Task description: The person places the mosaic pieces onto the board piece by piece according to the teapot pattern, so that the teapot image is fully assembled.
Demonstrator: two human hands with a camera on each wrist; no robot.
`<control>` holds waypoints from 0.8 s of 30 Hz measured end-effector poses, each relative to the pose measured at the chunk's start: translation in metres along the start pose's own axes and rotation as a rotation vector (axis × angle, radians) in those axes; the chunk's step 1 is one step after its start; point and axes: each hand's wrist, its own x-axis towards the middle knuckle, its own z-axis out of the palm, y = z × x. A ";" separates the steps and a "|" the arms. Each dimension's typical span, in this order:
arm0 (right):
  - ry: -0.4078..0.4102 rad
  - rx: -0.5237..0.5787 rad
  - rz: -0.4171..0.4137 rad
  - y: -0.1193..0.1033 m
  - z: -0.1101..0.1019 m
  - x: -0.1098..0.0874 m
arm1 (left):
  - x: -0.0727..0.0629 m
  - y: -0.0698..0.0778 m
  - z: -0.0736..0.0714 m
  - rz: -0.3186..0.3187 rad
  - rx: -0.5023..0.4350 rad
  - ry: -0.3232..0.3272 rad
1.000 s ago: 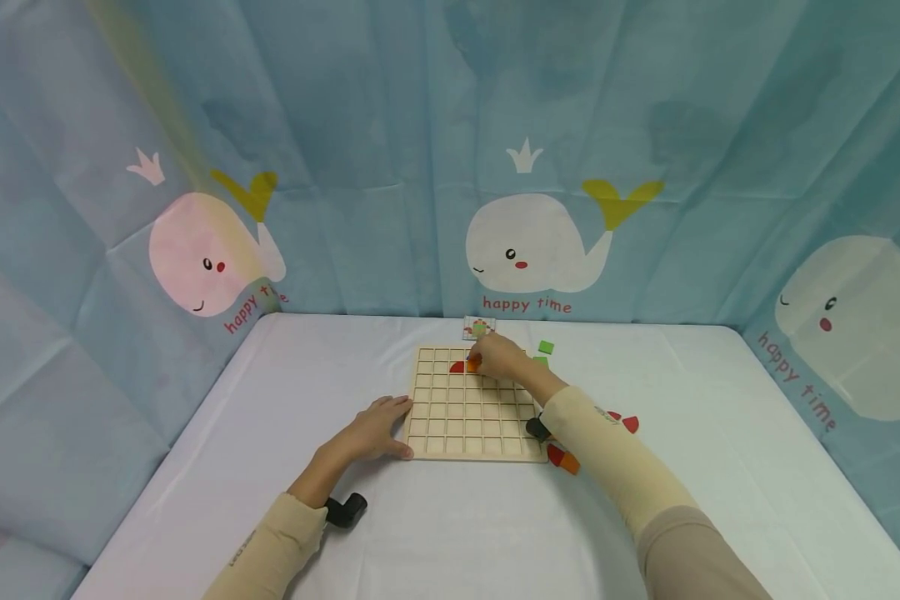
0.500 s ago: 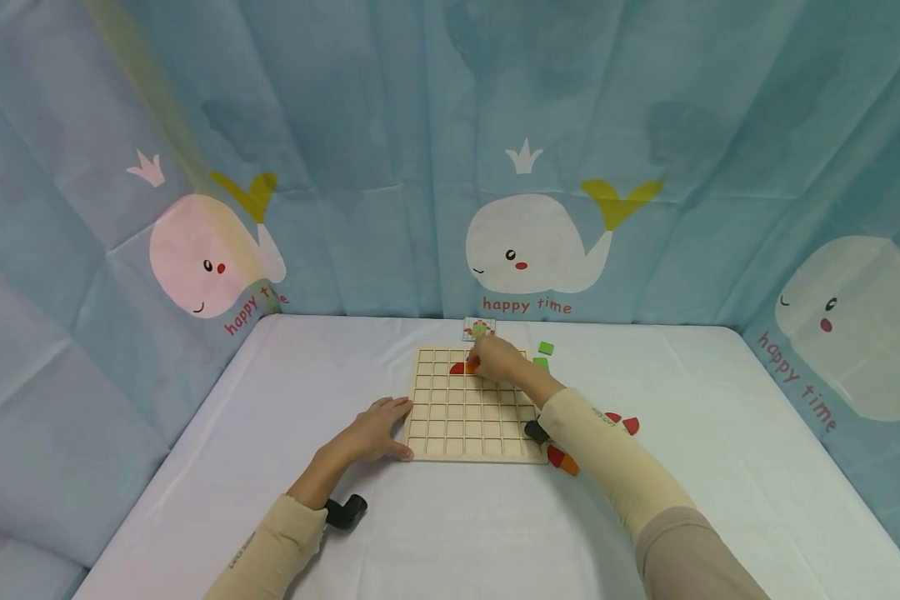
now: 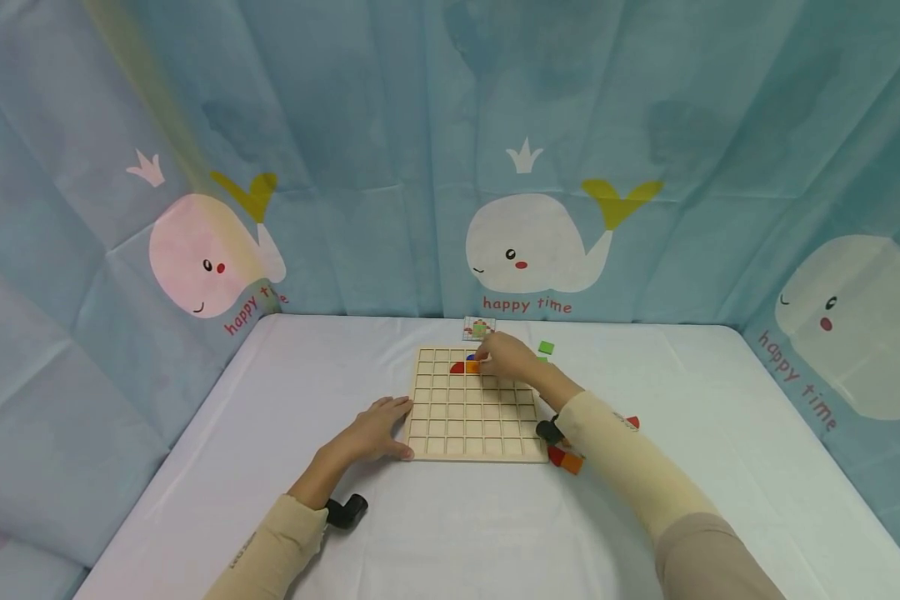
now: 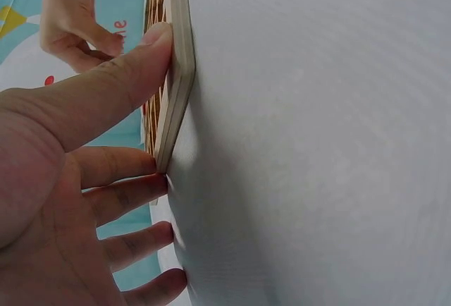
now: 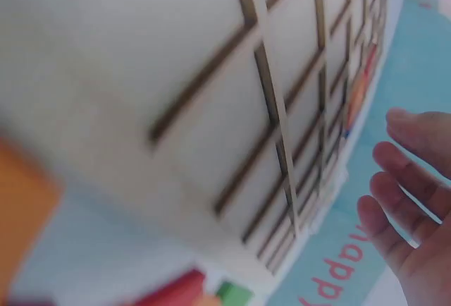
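Note:
A light wooden grid board lies on the table. My left hand rests at its left side, fingers spread; in the left wrist view the thumb presses the board's edge and the forefinger touches its corner. Over the far rows hovers my right hand, its fingers loosely bent with nothing between them in the right wrist view. Just left of its fingertips an orange square sits in a cell, beside a red quarter-round piece. A blue piece shows behind the orange one, partly hidden.
A small pattern card lies beyond the board. Green squares are at its far right. Near the front right corner lie a red piece and an orange square. Another red piece peeks past the right sleeve.
My right hand has let go of the orange square and drawn a little to the right, uncovering it and some of the blue piece. The left hand and the board have stayed put.

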 end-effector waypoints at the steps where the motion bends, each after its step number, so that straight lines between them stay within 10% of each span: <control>1: 0.007 0.003 -0.009 0.001 -0.003 -0.003 | 0.000 0.000 0.000 -0.001 0.001 0.000; 24: -0.010 0.020 0.170 0.037 -0.037 -0.083 | -0.002 0.001 -0.001 0.001 -0.003 0.001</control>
